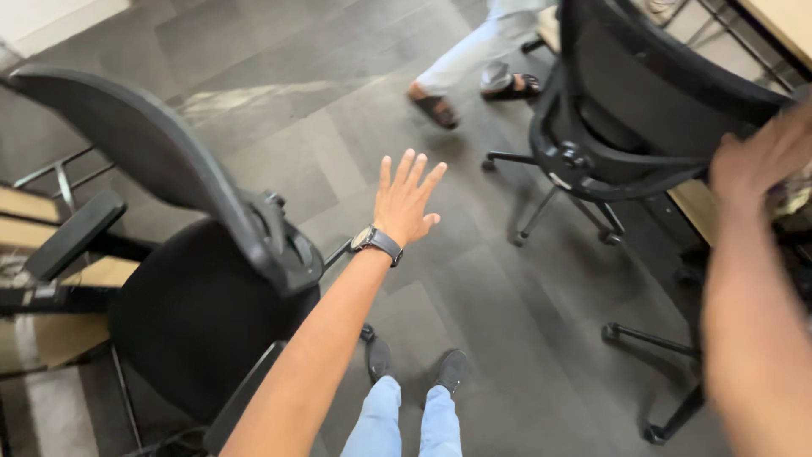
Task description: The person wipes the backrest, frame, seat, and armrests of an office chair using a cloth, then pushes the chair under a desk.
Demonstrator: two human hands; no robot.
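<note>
head view, left hand: my left hand (pixel 408 201) is stretched out over the grey floor (pixel 338 127), fingers spread wide, holding nothing. Black watch (pixel 376 242) on the wrist.
head view, right hand: my right hand (pixel 761 156) rests on the top edge of the black chair (pixel 643 93) on my right, fingers curled over its backrest. It's blurry, so how tight the grip is I can't tell.
other chair: a second black office chair (pixel 194 288) sits just left of my arm, backrest tilted away.
my feet: dark shoes (pixel 419 368), jeans, between both chairs.
someone else: sandalled feet (pixel 474 95) near the far chair.
</note>
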